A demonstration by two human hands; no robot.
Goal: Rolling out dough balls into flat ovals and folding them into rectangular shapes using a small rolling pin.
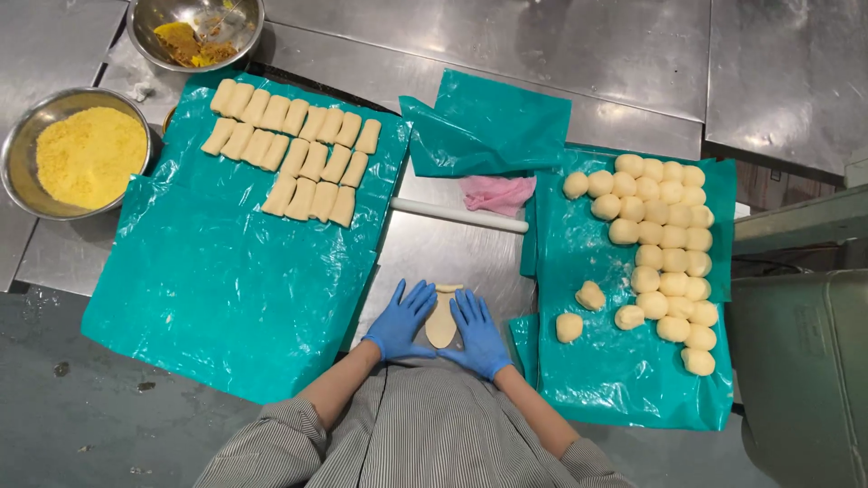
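I see left blue-gloved hand and right blue-gloved hand, fingers spread flat, gripping nothing, touching both edges of flattened pale oval dough strip on steel table at 6 o'clock. White rolling pin just beyond. Dough balls at 3 o'clock, rolled dough pieces at 10 o'clock on teal plastic sheets.

Partly hidden, cropped or unclear

The flattened dough strip has both long edges covered by the left hand and right hand. The top steel bowl is cut by the frame edge, its yellow-brown contents indistinct. The pink cloth lies half under folded teal plastic.
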